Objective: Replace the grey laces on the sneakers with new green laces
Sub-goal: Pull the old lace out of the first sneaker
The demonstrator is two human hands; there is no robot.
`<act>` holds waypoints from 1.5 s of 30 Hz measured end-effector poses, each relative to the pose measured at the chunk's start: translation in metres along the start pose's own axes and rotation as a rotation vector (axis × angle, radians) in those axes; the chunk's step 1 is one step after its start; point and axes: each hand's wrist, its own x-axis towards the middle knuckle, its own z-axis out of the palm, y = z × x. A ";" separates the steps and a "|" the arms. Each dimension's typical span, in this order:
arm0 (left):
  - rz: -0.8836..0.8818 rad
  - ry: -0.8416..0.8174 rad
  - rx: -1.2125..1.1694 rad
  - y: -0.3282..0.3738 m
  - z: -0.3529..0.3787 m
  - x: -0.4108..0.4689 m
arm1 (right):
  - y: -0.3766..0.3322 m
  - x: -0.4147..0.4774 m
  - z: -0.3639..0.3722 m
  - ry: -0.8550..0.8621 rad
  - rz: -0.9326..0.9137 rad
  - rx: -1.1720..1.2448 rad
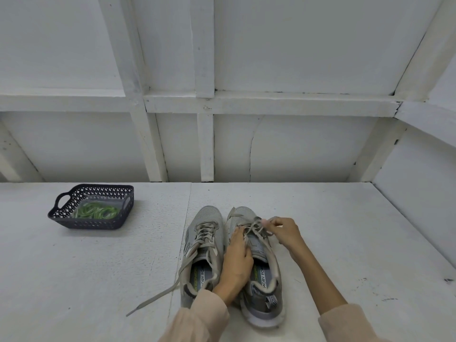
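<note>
Ideally, the flat grey lace, pinched by the right hand, was best eased out row by row, the grey mesh sneaker pressed steady by the left hand.

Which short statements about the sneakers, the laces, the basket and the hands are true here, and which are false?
1. The green laces lie in the dark basket. True.
2. The basket stands right of the sneakers. False: it stands to their left.
3. The right hand pinches a grey lace of the right sneaker. True.
4. The left sneaker is laced in green. False: it carries grey laces.
</note>
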 end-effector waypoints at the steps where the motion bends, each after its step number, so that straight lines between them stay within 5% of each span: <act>1: -0.001 0.000 -0.003 -0.001 0.001 0.000 | 0.002 -0.001 0.002 -0.072 -0.005 -0.008; 4: -0.006 -0.001 -0.005 -0.002 0.001 0.001 | 0.004 0.000 0.002 -0.098 -0.025 0.022; 9: 0.000 -0.007 0.007 0.001 -0.001 -0.001 | -0.001 0.005 -0.007 0.203 -0.010 0.054; 14: -0.001 -0.002 0.012 -0.006 0.002 0.003 | -0.006 -0.004 -0.001 -0.152 0.006 0.005; 20: 0.002 -0.006 0.021 -0.001 -0.001 0.000 | -0.002 0.002 -0.003 0.151 0.038 0.040; 26: 0.020 0.006 0.018 0.000 -0.001 0.001 | -0.017 -0.017 -0.002 -0.150 0.077 0.016; 32: 0.025 0.011 0.012 -0.001 0.000 0.001 | -0.011 -0.009 -0.002 0.161 0.107 0.128; 39: 0.021 0.011 0.018 -0.002 0.001 0.001 | -0.013 -0.012 0.004 -0.123 0.097 0.037; 45: -0.006 -0.006 0.026 -0.002 0.000 0.000 | -0.008 -0.004 -0.002 0.311 0.156 0.223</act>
